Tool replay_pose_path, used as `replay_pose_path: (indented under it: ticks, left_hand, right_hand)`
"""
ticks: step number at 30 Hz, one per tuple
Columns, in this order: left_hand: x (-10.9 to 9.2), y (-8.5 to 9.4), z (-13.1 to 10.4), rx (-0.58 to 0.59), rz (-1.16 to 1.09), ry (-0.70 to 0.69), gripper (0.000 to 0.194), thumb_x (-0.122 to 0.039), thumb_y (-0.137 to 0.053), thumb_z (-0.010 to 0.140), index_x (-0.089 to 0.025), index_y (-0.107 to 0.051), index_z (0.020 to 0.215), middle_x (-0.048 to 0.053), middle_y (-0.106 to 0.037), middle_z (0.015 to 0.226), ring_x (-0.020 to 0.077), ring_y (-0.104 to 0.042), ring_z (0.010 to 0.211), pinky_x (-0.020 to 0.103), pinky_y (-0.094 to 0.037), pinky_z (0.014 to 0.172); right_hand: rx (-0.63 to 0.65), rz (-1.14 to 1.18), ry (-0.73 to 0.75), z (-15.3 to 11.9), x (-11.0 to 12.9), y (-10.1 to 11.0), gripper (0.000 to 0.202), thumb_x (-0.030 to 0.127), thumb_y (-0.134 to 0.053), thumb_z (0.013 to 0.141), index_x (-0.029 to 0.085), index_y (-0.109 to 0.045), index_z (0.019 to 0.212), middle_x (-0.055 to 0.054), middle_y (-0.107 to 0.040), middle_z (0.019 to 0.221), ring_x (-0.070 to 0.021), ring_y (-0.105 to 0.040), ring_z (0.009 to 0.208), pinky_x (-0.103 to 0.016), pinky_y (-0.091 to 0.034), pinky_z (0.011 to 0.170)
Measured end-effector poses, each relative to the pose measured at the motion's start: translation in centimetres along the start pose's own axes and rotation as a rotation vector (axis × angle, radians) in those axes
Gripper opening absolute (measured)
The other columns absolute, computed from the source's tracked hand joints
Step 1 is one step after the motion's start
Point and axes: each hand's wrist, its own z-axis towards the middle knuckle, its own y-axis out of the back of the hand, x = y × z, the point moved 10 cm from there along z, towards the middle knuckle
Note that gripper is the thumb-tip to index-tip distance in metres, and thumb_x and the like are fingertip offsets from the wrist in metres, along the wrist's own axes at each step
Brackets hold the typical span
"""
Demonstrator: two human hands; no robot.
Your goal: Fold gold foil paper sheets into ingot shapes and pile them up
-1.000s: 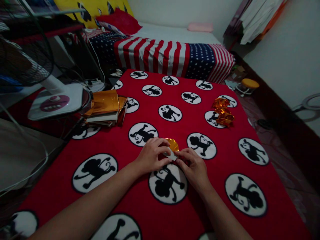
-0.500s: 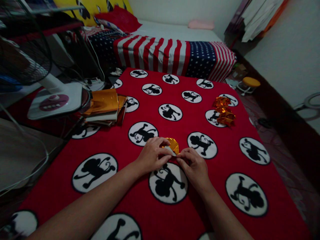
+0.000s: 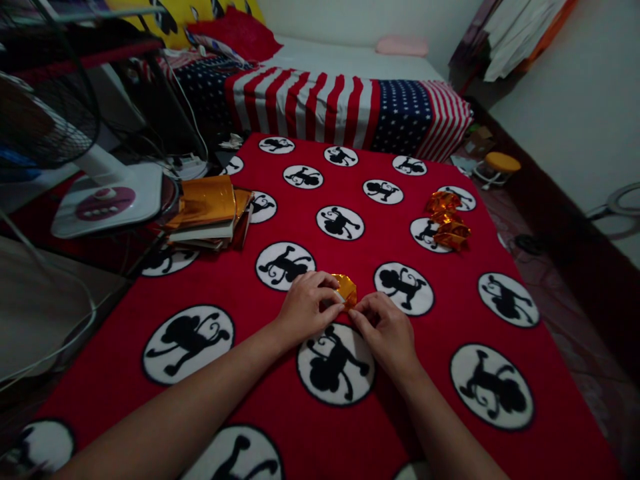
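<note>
Between my hands is a small piece of shiny gold paper [image 3: 346,288], partly folded, above the red cloth [image 3: 370,253] with monkey prints. My left hand [image 3: 307,307] pinches its left side between thumb and fingers. The thumb and index finger of my right hand [image 3: 385,330] are closed on its lower right corner. Folded gold pieces [image 3: 447,220] sit together at the right of the cloth. To the left lies a stack of gold and white paper sheets [image 3: 205,207].
A white fan base [image 3: 107,203] stands at the left beside the paper stack. Behind the cloth is a bed [image 3: 320,107] with a striped and starred cover. On the right, a stool [image 3: 501,163] with a yellow seat stands on the floor.
The pale flap of the gold paper, which showed between my fingers, is now mostly folded down or hidden. My fingertips have shifted slightly at its lower edge.
</note>
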Motion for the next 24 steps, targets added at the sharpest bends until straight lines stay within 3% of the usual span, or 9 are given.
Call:
replay_pose_path:
  ticks: [5,11,24]
  left_hand:
    - [0.09,-0.11,-0.03,-0.008,0.019,0.009,0.008,-0.026,-0.067,0.079,-0.022,-0.07,0.073,0.003,-0.065,0.102,0.0205,-0.056,0.099,0.038,-0.042,0.086]
    - [0.0,-0.22,-0.07,-0.016,0.022,0.011,0.008,-0.024,-0.068,0.077,-0.021,-0.068,0.069,0.003,-0.064,0.102,0.0205,-0.056,0.098,0.038,-0.043,0.085]
    - [-0.04,-0.13,0.06,-0.019,0.058,0.032,0.012,-0.019,-0.062,0.079,-0.02,-0.066,0.067,0.003,-0.064,0.1,0.0199,-0.055,0.096,0.037,-0.042,0.083]
  right_hand:
    - [-0.024,-0.01,-0.04,0.03,-0.38,0.11,0.01,0.031,-0.064,0.08,0.022,-0.059,0.081,0.001,-0.062,0.076,-0.0137,-0.056,0.064,-0.025,-0.038,0.057]
    - [-0.029,0.028,-0.005,-0.07,0.01,0.1,0.02,0.027,-0.063,0.081,0.024,-0.062,0.101,-0.001,-0.065,0.088,-0.0142,-0.058,0.069,-0.025,-0.042,0.06]
    - [-0.002,0.01,0.016,-0.16,0.3,-0.24,0.019,0.028,-0.061,0.086,0.026,-0.069,0.103,-0.001,-0.063,0.09,-0.0153,-0.059,0.076,-0.025,-0.043,0.062]
